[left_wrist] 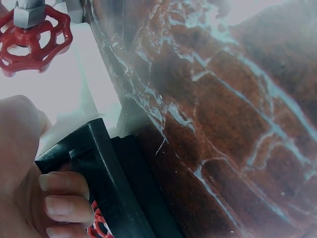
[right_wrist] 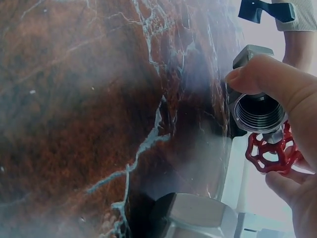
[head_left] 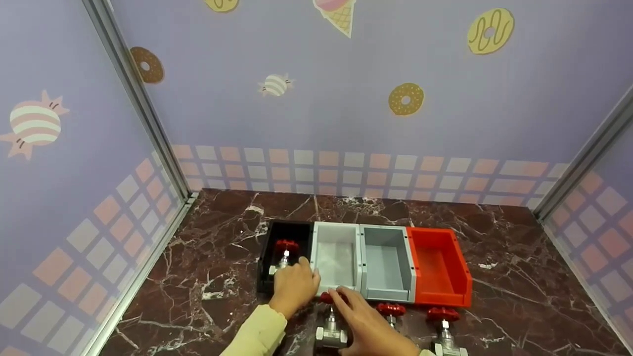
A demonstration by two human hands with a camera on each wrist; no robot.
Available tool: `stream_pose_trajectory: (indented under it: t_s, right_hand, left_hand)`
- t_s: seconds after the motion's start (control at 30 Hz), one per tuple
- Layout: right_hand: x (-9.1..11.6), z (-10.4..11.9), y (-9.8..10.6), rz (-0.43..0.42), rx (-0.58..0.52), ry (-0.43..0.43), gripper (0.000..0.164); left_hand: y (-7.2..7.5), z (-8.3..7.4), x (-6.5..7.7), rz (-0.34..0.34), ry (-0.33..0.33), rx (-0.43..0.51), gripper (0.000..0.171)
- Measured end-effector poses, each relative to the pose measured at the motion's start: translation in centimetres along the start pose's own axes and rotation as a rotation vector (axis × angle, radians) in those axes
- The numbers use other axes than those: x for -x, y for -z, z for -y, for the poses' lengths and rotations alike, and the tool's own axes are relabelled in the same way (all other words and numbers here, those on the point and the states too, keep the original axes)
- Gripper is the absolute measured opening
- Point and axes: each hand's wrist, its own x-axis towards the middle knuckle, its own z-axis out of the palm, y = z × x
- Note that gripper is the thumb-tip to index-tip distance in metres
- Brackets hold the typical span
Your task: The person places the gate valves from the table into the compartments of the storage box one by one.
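Note:
In the head view my left hand (head_left: 295,285) reaches over the front of the black bin (head_left: 263,262). A valve with a red handwheel (head_left: 287,244) lies in that bin, its silver body right by my knuckles. The left wrist view shows the left fingers (left_wrist: 67,196) bent at the bin's wall; I cannot tell whether they grip the valve. My right hand (head_left: 368,324) holds a second red-wheeled valve (head_left: 331,333) before the white bin (head_left: 336,259). Its thumb (right_wrist: 252,74) presses the metal body, above a threaded opening, with fingers by the red wheel (right_wrist: 272,153).
Right of the white bin stand a grey bin (head_left: 388,262) and a red bin (head_left: 435,267), joined in one row. Two more valves, one with a red handwheel (head_left: 390,309) and another valve (head_left: 445,331), stand in front. Patterned walls (head_left: 346,99) enclose the dark marbled table (head_left: 217,272).

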Motion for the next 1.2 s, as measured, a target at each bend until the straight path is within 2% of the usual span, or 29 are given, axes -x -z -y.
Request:
stream_pose_trajectory:
  t_s: [0.3, 0.6, 0.87, 1.2]
  right_hand:
    - [-0.4, -0.3, 0.6, -0.013, 0.009, -0.047, 0.126]
    - [-0.8, -0.8, 1.2, -0.041, 0.017, -0.029, 0.126]
    - [-1.1, -1.0, 1.5, -0.047, 0.014, -0.034, 0.126]
    - [-1.7, -1.5, 1.6, -0.052, -0.007, -0.054, 0.124]
  left_hand:
    - [-0.1, 0.0, 0.0, -0.039, 0.002, 0.01, 0.032]
    - [0.0, 0.0, 0.0, -0.031, 0.007, 0.013, 0.032]
    - [0.1, 0.0, 0.0, 0.004, 0.019, 0.024, 0.033]
    - [0.0, -0.1, 0.1, -0.026, 0.011, 0.007, 0.032]
